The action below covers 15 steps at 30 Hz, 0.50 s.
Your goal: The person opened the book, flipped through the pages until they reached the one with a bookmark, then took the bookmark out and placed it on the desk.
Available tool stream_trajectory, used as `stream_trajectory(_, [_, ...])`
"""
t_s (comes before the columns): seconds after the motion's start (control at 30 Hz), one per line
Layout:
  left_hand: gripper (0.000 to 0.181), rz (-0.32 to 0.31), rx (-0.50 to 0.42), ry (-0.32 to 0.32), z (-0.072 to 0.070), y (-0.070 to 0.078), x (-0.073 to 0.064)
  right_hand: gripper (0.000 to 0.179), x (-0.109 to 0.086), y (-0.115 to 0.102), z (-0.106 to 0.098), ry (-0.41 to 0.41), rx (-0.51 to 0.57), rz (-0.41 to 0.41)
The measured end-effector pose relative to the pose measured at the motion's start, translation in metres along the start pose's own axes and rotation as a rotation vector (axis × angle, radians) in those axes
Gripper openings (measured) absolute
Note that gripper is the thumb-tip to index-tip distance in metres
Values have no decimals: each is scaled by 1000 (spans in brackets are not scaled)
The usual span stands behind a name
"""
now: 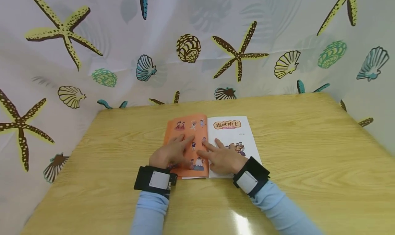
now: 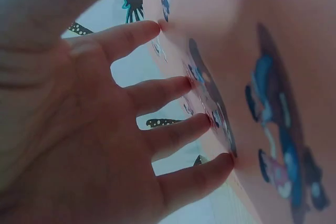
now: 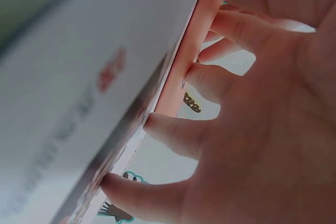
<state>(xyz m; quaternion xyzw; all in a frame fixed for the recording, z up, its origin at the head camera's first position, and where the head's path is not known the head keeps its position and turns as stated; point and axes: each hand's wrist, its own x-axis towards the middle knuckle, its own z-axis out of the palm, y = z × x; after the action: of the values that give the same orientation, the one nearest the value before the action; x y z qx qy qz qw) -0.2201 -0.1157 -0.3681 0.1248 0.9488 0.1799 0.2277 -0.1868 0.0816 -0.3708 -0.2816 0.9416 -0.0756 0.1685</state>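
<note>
An open booklet (image 1: 226, 129) lies on the wooden table, its left page orange with small cartoon figures and its right page white with a title and a picture of children. On the orange page (image 2: 294, 35) rests my left hand (image 1: 172, 151), fingers spread and fingertips touching the paper, as the left wrist view also shows. My right hand (image 1: 224, 159) lies by the fold with its fingers apart. In the right wrist view its fingertips (image 3: 157, 124) touch the booklet near the spine, some on the white page, others at the orange one. Neither hand grips anything.
The light wooden table (image 1: 308, 135) stretches around the booklet on all sides. Behind it and at both sides hangs a white cloth (image 1: 172, 74) printed with starfish and shells. A strap with a plate (image 1: 159, 180) sits on each wrist.
</note>
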Motion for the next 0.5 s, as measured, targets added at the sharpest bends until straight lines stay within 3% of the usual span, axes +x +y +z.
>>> stream_trajectory(0.5, [100,-3,-3,-3,1,-3,2,59,0,9,-2,20,15,-9])
